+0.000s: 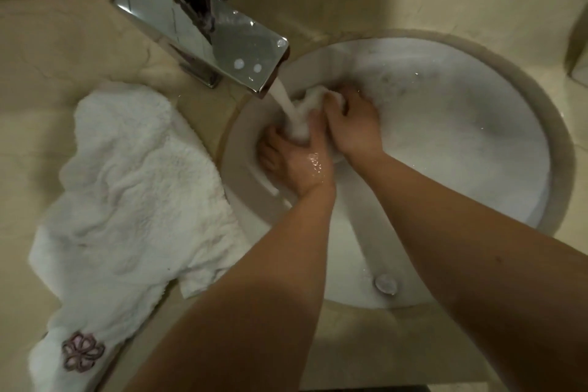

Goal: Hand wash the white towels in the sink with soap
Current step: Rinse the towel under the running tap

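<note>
Towel [313, 99]: white, bunched, soaking under faucet [203, 29] stream in the sink [445, 153]
Hands: left hand [299, 159] and right hand [353, 124] both gripping it
Hidden: most cloth covered by fingers

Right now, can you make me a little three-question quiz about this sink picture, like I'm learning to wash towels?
1. True or false: water is running from the faucet onto the small white cloth that both hands grip.
2. Where does the big white towel with the flower patch lie?
A. On the counter, left of the sink
B. Inside the sink
C. Hanging on the faucet
3. Fill in: the left hand and right hand work over the ______.

Key:
1. True
2. A
3. sink
</note>
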A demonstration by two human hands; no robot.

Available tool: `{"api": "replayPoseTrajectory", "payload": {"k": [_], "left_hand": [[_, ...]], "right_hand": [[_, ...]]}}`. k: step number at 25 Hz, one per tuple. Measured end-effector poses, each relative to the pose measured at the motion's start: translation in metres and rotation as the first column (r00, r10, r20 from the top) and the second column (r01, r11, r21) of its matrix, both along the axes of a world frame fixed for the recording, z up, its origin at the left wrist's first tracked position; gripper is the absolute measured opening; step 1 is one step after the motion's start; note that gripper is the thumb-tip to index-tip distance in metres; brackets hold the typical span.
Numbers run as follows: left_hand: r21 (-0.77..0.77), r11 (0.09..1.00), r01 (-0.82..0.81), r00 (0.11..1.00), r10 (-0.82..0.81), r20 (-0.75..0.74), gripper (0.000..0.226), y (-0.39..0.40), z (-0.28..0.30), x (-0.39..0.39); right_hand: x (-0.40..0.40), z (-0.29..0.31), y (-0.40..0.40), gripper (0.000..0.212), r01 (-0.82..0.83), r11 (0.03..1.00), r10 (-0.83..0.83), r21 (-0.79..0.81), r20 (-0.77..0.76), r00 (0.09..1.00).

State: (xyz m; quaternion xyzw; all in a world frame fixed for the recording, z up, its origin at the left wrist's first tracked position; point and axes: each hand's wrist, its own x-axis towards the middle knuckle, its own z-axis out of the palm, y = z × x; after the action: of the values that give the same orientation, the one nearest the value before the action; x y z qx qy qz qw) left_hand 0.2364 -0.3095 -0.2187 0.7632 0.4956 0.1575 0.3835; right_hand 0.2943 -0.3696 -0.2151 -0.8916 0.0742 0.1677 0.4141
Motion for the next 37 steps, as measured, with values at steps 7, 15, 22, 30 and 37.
{"api": "replayPoseTrajectory", "payload": {"k": [7, 15, 22, 30, 37], "left_hand": [[-0.603, 0.787, -0.132, 0.990, 0.075, -0.119, 0.084, 0.017, 0.031, 0.005], [-0.315, 0.925, 0.214, 0.975, -0.180, 0.133, 0.060, 0.037, 0.039, -0.004], [0.062, 0.854, 0.517, 0.838, -0.519, 0.169, 0.043, 0.053, 0.019, -0.020], [0.038, 0.830, 0.556, 0.808, -0.551, 0.209, 0.057, 0.044, 0.004, -0.018], [0.032, 0.796, 0.604, 0.787, -0.603, 0.133, 0.058, 0.040, -0.028, -0.002]], "right_hand": [[-0.013, 0.022, 0.005, 0.032, 0.109, 0.974, -0.085, 0.197, -0.124, 0.989], [-0.028, 0.034, 0.012, 0.039, 0.032, 0.949, -0.046, 0.315, 0.037, 0.998], [-0.024, 0.024, 0.021, 0.056, -0.068, 0.998, 0.066, 0.013, 0.119, 0.991], [-0.037, 0.012, 0.022, 0.068, -0.008, 0.992, -0.008, 0.129, 0.122, 0.992], [-0.029, -0.001, 0.025, 0.059, 0.157, 0.972, -0.161, 0.174, 0.008, 0.987]]}}
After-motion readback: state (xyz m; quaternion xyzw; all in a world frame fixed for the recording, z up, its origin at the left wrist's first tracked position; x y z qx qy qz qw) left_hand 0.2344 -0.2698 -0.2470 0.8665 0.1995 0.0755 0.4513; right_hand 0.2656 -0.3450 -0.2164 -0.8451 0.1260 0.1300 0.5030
